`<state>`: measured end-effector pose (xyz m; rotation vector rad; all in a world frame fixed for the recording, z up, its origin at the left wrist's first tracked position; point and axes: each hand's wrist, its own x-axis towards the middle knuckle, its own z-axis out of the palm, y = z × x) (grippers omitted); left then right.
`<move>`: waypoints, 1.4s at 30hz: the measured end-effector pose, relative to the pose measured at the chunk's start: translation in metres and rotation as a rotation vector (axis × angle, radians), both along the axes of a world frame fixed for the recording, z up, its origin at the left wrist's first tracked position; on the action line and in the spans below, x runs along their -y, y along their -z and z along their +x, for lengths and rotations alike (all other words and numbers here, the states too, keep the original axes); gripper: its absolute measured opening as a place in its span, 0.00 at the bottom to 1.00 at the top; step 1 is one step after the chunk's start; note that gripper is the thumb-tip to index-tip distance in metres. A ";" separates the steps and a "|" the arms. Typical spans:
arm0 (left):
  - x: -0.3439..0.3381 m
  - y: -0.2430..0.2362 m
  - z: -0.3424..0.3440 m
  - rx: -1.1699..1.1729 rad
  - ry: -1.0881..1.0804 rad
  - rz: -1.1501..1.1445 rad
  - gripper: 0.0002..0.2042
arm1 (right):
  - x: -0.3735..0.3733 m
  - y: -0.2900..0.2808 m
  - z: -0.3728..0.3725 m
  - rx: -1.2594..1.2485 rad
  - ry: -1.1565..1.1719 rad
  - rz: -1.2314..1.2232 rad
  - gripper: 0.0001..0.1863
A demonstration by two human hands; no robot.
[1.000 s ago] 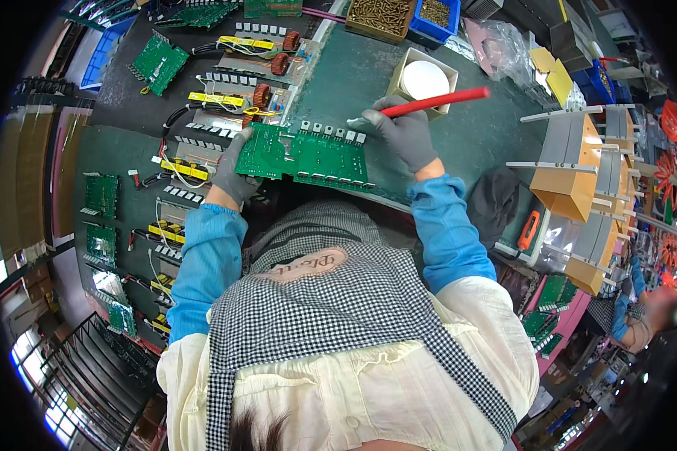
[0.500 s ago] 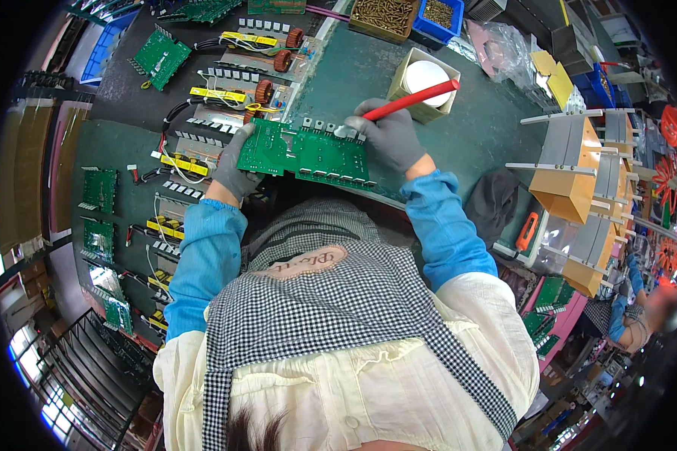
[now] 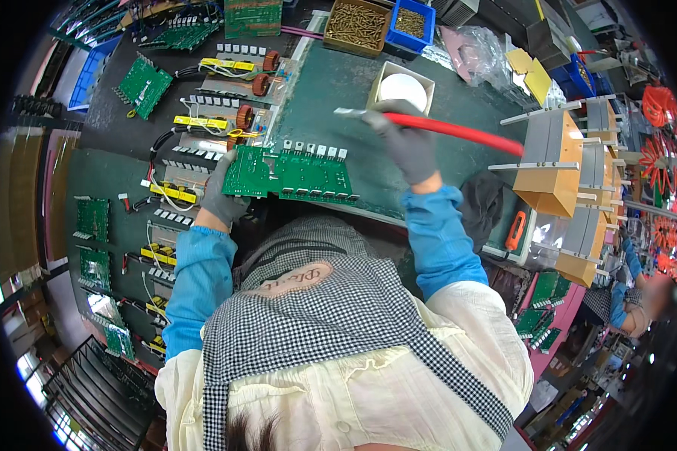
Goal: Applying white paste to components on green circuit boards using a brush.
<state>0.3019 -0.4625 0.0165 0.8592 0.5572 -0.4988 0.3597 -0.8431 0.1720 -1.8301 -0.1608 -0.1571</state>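
My left hand, in a grey glove, is closed on the left edge of a green circuit board, which hangs tilted in front of my apron. A row of upright transistors with pale faces runs along its far edge. Grey-gloved too, my right hand grips a red-handled brush whose pale tip points left, above the table and apart from the board. Just beyond this hand stands a square carton holding a round white tub, partly hidden by the glove.
Assemblies with copper coils and yellow transformers line the table's left. A box of brass screws and a blue bin stand at the back. Rightward are black cloth, an orange cutter and tan metal housings.
My right hand has lifted the brush off the transistors and moved right, swinging the handle to point rightward. The board now sits slightly lower and further left in view.
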 end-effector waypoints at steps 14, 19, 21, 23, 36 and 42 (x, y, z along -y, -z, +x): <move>0.071 -0.024 0.017 0.081 0.118 -0.170 0.16 | 0.080 0.030 0.047 0.433 0.289 -0.809 0.13; 0.049 0.002 0.007 0.258 0.230 -0.116 0.17 | 0.075 0.029 0.027 0.522 0.414 -0.646 0.14; 0.050 -0.003 0.003 0.269 0.256 0.033 0.18 | 0.073 0.020 0.018 0.550 0.446 -0.648 0.15; 0.058 -0.028 0.011 0.284 0.257 0.197 0.18 | 0.070 0.012 0.012 0.431 0.368 -0.380 0.15; 0.084 -0.057 0.019 -0.161 -0.085 0.059 0.14 | 0.015 0.002 0.003 -0.042 -0.271 -0.223 0.16; 0.078 -0.072 0.017 -0.151 -0.065 0.025 0.14 | -0.007 0.028 0.016 -0.018 -0.370 -0.397 0.16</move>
